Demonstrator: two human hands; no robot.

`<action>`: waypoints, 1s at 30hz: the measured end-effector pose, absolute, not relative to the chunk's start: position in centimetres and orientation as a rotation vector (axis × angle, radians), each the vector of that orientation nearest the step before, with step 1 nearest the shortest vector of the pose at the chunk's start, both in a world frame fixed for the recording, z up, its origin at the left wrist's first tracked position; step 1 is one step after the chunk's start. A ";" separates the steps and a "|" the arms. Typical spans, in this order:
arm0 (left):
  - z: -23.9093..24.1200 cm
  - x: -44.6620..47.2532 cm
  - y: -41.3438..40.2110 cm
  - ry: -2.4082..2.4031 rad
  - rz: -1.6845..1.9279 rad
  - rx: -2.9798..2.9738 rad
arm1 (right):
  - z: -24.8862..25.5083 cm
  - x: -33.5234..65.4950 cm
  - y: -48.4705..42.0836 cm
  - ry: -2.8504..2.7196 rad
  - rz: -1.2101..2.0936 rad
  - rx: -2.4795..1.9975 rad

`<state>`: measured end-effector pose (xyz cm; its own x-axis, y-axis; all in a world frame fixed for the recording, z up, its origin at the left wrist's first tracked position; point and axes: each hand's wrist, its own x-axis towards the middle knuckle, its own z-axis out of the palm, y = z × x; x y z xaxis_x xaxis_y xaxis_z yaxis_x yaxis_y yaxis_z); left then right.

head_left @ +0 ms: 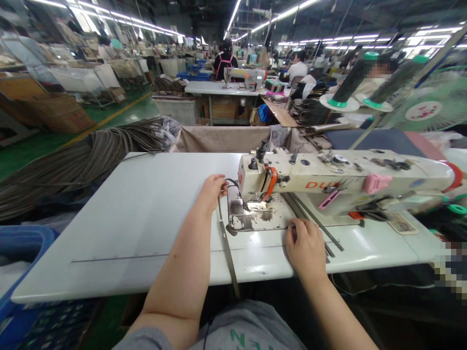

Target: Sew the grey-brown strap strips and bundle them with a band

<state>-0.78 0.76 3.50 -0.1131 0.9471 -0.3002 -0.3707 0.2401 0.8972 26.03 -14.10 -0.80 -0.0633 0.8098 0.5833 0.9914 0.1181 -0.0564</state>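
My left hand [214,190] is closed in a pinch beside the sewing machine's head, on the end of a narrow grey strip [229,257]. That strip runs down over the table's front edge towards my lap. A short dark loop [232,182] reaches from my fingertips to the sewing machine [299,177]. At the front edge of the worn metal bed plate [268,218], my right hand [307,245] rests with fingers curled; something small and dark shows at the fingertips, too hidden to name. Several grey strips [310,218] lie under the machine arm, passing just behind my right hand.
The white table [146,209] has a printed ruler line. A large bundle of strips [73,165] hangs past its left edge, near a blue bin [29,243]. Beyond the table stands a fabric-lined bin [226,138]. Thread cones [352,82] and a fan [426,109] rise at right.
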 end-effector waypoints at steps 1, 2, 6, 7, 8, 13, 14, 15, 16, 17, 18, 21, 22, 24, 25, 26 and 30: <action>3.4 -0.9 0.9 1.185 1.310 0.640 | -0.8 26.1 -14.1 -1.926 -0.496 -1.737; 3.3 -1.0 1.0 1.197 1.351 0.619 | -0.8 26.1 -14.1 -1.930 -0.492 -1.732; 2.9 -1.3 1.2 1.247 1.463 0.571 | -0.8 25.9 -14.0 -1.951 -0.470 -1.706; 2.8 -1.4 1.3 1.265 1.492 0.571 | -0.8 25.9 -14.0 -1.949 -0.467 -1.705; 2.7 -1.5 1.3 1.289 1.524 0.575 | -0.8 25.8 -14.0 -1.945 -0.465 -1.707; 2.2 -2.2 1.6 1.474 1.586 0.656 | -0.8 25.8 -14.3 -1.929 -0.458 -1.720; 2.1 -2.4 1.5 1.516 1.556 0.696 | -0.8 25.9 -14.4 -1.925 -0.455 -1.724; 2.1 -2.6 1.3 1.557 1.515 0.749 | -0.8 25.9 -14.4 -1.922 -0.451 -1.728; 2.0 -2.8 0.9 1.596 1.466 0.811 | -0.8 25.9 -14.4 -1.918 -0.446 -1.731; 1.9 -3.0 0.4 1.628 1.416 0.887 | -0.9 26.0 -14.4 -1.915 -0.442 -1.734; 1.7 -3.3 -0.2 1.655 1.360 0.972 | -1.0 26.0 -14.3 -1.913 -0.438 -1.736; 1.1 -4.2 -2.5 1.724 1.161 1.210 | -1.3 25.9 -14.2 -1.904 -0.425 -1.749; 0.8 -4.4 -3.3 1.742 1.110 1.274 | -1.4 25.9 -14.2 -1.900 -0.419 -1.756; -0.1 -4.7 -5.1 1.815 0.960 1.556 | -1.5 25.8 -14.1 -1.894 -0.407 -1.774; -0.6 -4.7 -6.0 1.836 0.881 1.710 | -1.6 25.8 -14.1 -1.892 -0.401 -1.784; -1.1 -4.6 -7.0 1.832 0.819 1.845 | -1.6 25.7 -14.1 -1.890 -0.396 -1.794; -2.5 -3.3 -11.0 1.892 0.667 2.282 | -1.7 25.7 -14.3 -1.894 -0.381 -1.822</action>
<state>-3.29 -10.97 -2.53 0.1306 0.9554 0.2650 0.9101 -0.2216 0.3502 25.65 -14.26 -1.66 0.0030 0.8551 0.5185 0.9890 0.0739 -0.1277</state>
